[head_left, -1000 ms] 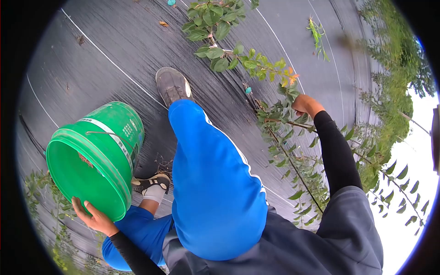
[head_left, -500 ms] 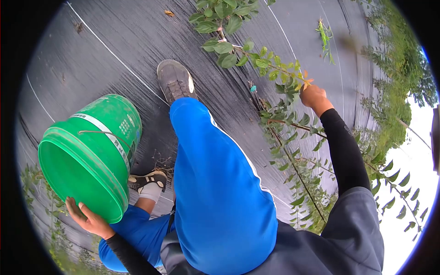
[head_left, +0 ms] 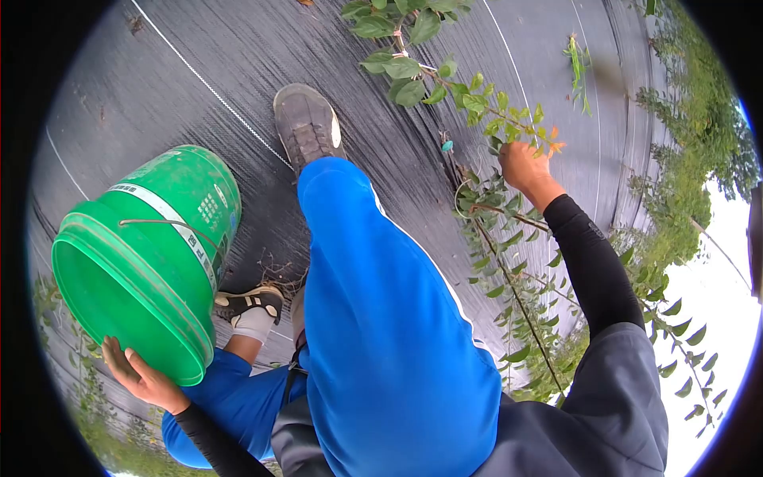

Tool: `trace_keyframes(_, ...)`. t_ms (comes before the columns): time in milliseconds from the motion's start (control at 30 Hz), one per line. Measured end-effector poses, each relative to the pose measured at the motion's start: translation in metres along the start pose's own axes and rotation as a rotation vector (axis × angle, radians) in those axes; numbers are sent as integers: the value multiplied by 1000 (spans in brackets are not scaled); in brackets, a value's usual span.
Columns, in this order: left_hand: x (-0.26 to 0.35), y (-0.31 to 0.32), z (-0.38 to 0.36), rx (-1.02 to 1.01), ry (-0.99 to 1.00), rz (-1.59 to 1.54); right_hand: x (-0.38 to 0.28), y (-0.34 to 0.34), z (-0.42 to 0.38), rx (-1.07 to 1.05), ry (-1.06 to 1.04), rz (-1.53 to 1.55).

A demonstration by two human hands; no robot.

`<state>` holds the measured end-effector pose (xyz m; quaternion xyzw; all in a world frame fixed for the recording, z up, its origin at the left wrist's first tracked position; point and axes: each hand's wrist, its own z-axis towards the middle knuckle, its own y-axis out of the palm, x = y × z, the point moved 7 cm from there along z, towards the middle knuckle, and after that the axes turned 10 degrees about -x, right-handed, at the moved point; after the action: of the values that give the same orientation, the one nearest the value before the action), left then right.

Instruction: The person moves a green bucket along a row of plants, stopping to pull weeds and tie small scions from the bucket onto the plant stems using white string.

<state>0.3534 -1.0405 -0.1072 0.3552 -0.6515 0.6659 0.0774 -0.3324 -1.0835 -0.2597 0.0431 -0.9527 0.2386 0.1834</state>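
My left hand (head_left: 147, 385) is at the lower rim of a green plastic bucket (head_left: 171, 199), gripping its edge. The bucket lies tilted with its mouth toward me and its wire handle across its side. My right hand (head_left: 524, 171) is closed among the leaves of a young tree, its fingertips partly hidden. Just above it runs a leafy branch (head_left: 485, 107) with orange leaves (head_left: 554, 145) at its tip. Below it hangs another leafy stem (head_left: 497, 215). What the right fingers hold, if anything, cannot be made out.
Black ground cloth (head_left: 230, 63) with white lines covers the ground. My shoe (head_left: 306, 127) stands beside the row. A teal clip (head_left: 447, 146) sits near the stems. A pulled green tuft (head_left: 578, 67) lies farther off, and leafy bushes (head_left: 683, 159) grow at the right.
My right hand has moved left and slightly down, from the orange branch tip to the leaves below that branch. The left hand stays at the bucket rim; the view has shifted slightly.
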Motion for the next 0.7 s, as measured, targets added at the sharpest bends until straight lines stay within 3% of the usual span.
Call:
trace_keyframes(100,-1,0,0,-7,4,6,-35,-8,4,88,-66,-247)
trace_keyframes(233,0,-1,-1,-3,13,-2,-103,-4,-5,-139,-320,142)
trace_keyframes(500,3,-7,-5,8,73,-98,-224,67,-81,-260,-158,472)
trace_keyframes(700,-1,-11,-8,62,129,-172,-260,166,-143,-318,-269,371)
